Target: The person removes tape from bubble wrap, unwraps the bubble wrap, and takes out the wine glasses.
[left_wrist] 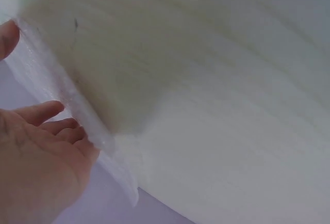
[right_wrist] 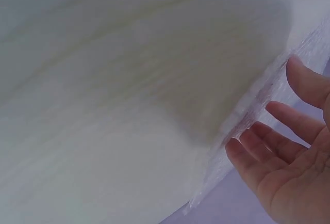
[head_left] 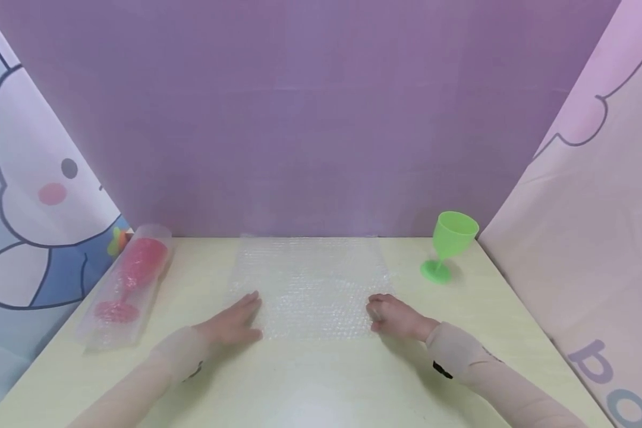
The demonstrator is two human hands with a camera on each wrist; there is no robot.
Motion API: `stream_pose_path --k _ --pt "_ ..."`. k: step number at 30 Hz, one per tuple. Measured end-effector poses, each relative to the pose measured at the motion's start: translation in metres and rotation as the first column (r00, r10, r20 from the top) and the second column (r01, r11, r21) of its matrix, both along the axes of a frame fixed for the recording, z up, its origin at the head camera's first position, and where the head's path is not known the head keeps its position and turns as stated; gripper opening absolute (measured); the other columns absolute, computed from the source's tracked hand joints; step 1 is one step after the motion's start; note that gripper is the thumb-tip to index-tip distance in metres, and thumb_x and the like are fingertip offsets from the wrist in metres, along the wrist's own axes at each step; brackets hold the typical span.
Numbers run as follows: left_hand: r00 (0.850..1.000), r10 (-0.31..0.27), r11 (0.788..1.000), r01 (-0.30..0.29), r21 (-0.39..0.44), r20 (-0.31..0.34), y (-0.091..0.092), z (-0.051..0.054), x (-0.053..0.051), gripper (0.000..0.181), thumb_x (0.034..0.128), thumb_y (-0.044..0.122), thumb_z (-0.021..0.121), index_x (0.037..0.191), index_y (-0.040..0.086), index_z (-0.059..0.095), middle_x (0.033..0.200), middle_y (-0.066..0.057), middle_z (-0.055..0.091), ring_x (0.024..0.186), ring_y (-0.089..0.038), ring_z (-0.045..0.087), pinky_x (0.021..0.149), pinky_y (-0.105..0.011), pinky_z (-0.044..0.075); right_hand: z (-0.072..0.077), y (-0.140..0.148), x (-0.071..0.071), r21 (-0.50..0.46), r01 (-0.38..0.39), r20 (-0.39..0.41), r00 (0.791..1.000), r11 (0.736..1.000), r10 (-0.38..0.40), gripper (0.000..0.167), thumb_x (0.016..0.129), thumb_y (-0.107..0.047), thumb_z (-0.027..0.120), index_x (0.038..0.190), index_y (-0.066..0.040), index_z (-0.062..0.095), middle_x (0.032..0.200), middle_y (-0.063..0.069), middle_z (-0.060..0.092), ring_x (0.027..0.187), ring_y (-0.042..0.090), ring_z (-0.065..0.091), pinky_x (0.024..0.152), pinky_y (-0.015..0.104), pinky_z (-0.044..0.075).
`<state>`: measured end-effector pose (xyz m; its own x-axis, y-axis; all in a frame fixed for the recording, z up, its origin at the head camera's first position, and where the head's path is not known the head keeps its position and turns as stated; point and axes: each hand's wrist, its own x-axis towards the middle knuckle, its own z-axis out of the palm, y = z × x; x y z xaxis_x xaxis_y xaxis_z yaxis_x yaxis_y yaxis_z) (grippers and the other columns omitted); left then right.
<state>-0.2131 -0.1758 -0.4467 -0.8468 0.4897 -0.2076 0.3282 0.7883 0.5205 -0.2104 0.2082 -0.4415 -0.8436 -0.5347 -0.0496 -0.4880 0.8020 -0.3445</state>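
Observation:
A sheet of clear bubble wrap (head_left: 315, 285) lies flat on the table, reaching its back edge. My left hand (head_left: 230, 324) is at the sheet's left side, thumb and fingers apart; in the left wrist view the fingertips of the hand (left_wrist: 44, 157) touch the wrap's edge (left_wrist: 67, 90). At the right side is my right hand (head_left: 398, 318), its fingers slightly bent. The right wrist view has this hand (right_wrist: 289, 157) with fingers spread along the wrap's edge (right_wrist: 247, 105). Neither hand plainly grips the sheet.
At the table's left side lies a red goblet (head_left: 141, 261) wrapped in bubble wrap (head_left: 104, 342). A green goblet (head_left: 452, 235) stands upright at the back right. A purple backdrop (head_left: 321, 119) rises behind the table (head_left: 310, 386), with printed cloth on both sides.

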Motion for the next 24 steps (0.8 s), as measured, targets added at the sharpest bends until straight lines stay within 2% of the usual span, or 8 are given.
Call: stream_pose_path --k 7,17,24 --pt "1.000 -0.008 0.999 0.008 0.036 0.019 0.0007 -0.0017 -0.0034 0.075 0.0872 0.029 0.059 0.141 -0.009 0.022 0.151 -0.025 0.008 0.138 -0.041 0.008 0.114 -0.053 0.008 -0.0012 0.0022 -0.0026 0.005 0.010 0.016 1.000 1.000 -0.010 0.034 0.080 -0.014 0.068 0.110 0.000 0.059 0.130 0.027 0.047 0.120 0.044 0.043 0.102 0.054 0.037" --pt "1.000 -0.005 0.999 0.004 0.042 0.011 0.0007 0.0002 -0.0062 0.074 0.0866 0.027 0.060 0.139 -0.011 0.023 0.150 -0.026 0.008 0.138 -0.043 0.008 0.113 -0.054 0.008 -0.0001 0.0015 -0.0054 0.006 0.009 0.012 1.000 1.000 -0.009 0.040 0.080 -0.015 0.068 0.114 0.003 0.058 0.131 0.027 0.047 0.122 0.042 0.043 0.105 0.052 0.034" --pt "1.000 0.009 1.000 -0.009 0.023 0.012 -0.0005 0.0003 -0.0061 0.074 0.0876 0.028 0.058 0.141 -0.008 0.022 0.152 -0.023 0.007 0.139 -0.040 0.007 0.114 -0.052 0.008 0.0002 0.0019 -0.0082 0.010 -0.005 0.001 1.000 1.000 0.005 0.041 0.080 -0.014 0.068 0.115 0.005 0.058 0.129 0.027 0.048 0.120 0.042 0.044 0.104 0.052 0.035"
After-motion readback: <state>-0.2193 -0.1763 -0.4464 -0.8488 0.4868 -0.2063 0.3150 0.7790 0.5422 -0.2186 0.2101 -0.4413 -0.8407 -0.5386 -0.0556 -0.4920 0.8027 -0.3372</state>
